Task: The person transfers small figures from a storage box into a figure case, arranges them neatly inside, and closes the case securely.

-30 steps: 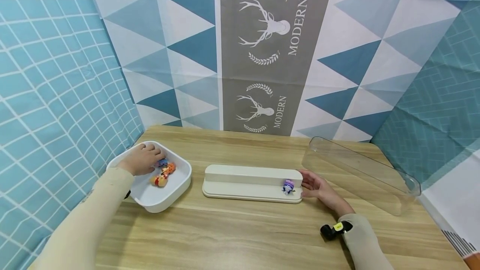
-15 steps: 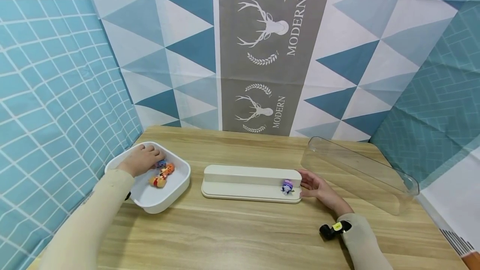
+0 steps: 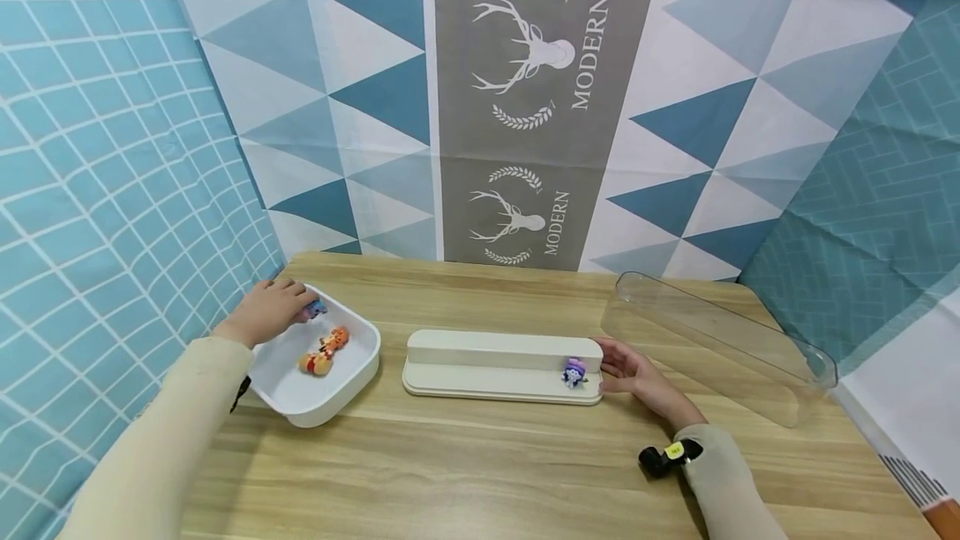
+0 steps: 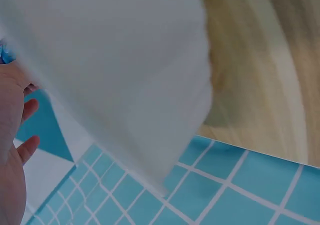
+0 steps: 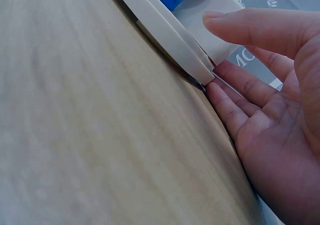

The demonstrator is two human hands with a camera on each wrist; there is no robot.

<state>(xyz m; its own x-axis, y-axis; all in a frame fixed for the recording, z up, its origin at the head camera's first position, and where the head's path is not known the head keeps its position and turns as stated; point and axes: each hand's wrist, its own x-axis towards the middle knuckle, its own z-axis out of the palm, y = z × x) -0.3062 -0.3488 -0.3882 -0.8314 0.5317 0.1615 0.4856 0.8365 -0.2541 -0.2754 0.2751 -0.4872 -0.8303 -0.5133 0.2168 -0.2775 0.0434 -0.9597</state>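
Observation:
My left hand (image 3: 272, 309) pinches a small blue and purple figurine (image 3: 316, 308) over the far left part of a white tub (image 3: 365, 373). Below it in the tub lie an orange figurine (image 3: 335, 338) and a yellow and red figurine (image 3: 316, 362). In the left wrist view, only a bit of the blue figurine (image 4: 6, 55) shows beyond the fingers. A cream stepped display stand (image 3: 480, 388) lies mid-table, with a purple-hatted figurine (image 3: 574, 372) on its lower step at the right. My right hand (image 3: 637, 377) touches the stand's right end with fairly straight fingers, thumb extended.
A long clear plastic cover (image 3: 712, 352) lies on the wooden table (image 3: 480, 465) to the right, behind the right hand. Blue tile-pattern cloth (image 3: 112, 190) hangs close along the left side, and a triangle-patterned cloth (image 3: 375, 107) rises behind the table.
The left hand has risen up and leftward from inside the tub, with the blue and purple figurine in its fingers. The right hand and the stand have stayed put.

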